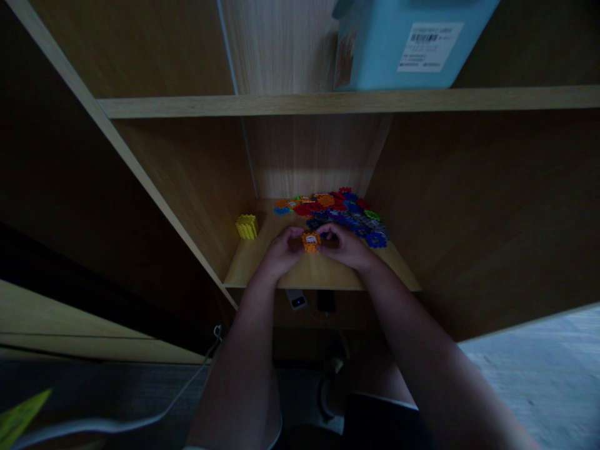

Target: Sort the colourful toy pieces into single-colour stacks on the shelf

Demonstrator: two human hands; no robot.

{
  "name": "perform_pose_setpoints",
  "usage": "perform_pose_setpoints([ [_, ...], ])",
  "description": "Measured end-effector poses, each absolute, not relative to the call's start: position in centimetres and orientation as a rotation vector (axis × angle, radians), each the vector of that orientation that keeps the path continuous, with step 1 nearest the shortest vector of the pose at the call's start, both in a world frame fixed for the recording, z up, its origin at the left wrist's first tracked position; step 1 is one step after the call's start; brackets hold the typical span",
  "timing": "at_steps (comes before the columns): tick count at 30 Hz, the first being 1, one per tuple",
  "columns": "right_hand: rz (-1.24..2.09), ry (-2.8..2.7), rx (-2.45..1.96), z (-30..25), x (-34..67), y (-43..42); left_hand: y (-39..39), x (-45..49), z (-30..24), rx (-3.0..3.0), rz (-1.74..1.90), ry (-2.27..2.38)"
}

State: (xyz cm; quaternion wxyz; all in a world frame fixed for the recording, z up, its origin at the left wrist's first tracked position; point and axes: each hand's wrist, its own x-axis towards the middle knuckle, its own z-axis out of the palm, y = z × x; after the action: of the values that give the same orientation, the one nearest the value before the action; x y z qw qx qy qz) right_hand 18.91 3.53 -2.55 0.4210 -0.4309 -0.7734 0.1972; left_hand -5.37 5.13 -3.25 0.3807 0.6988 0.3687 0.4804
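Note:
Between my two hands, an orange block of interlocking gear-shaped plastic pieces (311, 242) is held just over the wooden shelf (323, 275). My left hand (284, 251) pinches its left side with bent fingers. On the other side my right hand (345, 246) grips it, thumb and fingers curled. Behind my hands lies a pile of loose gear-shaped plastic pieces (347, 215), blue, red, orange and green. A yellow block of joined pieces (247, 227) stands on the shelf to the left, apart from my hands.
A light blue plastic box (403, 44) with a white label sits on the upper shelf (290, 105). Cabinet walls close in on both sides. Below the shelf lie a phone-like device (296, 299) and a dark flat object (326, 301). A white cable (182, 390) runs at lower left.

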Motion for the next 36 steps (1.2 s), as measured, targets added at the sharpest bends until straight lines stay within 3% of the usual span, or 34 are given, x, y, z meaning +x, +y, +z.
perform_pose_setpoints([
  [36, 0.547, -2.001, -1.043, -3.5, 19.1, 4.0, 4.3, -5.1, -2.3, 1.987, 1.139, 1.101],
])
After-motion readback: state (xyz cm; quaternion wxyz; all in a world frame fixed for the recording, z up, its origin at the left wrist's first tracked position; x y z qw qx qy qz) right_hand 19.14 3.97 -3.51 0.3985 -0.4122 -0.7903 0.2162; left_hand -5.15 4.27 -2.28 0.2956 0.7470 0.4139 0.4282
